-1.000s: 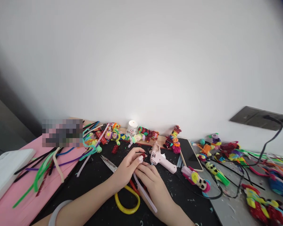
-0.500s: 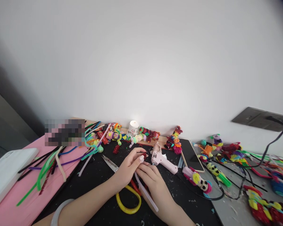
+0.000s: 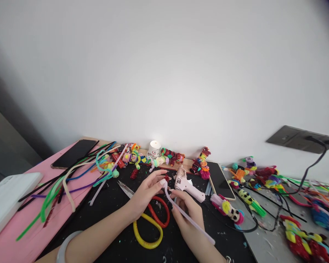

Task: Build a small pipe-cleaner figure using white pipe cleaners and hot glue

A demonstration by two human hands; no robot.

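Pipe cleaner point(image 3: 192, 221) crosses right hand point(image 3: 194, 209), near scissors point(image 3: 154, 217) and glue gun point(image 3: 186, 185).

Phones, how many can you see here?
2: the left phone on the pink surface, and the right phone beside the glue gun. Others could be hidden.

Around the pale pink glue gun point(image 3: 185, 184) spreads a black mat point(image 3: 233, 241) — to its left scissors point(image 3: 149, 246), to its right a phone point(image 3: 221, 180), behind it a fuzzy figure point(image 3: 201, 162). Far left, a pink sheet point(image 3: 5, 252) bears pipe cleaners point(image 3: 44, 212) and a dark handset point(image 3: 75, 153) — far right, a grey surface point(image 3: 259, 241) carries colourful dolls point(image 3: 252, 201).
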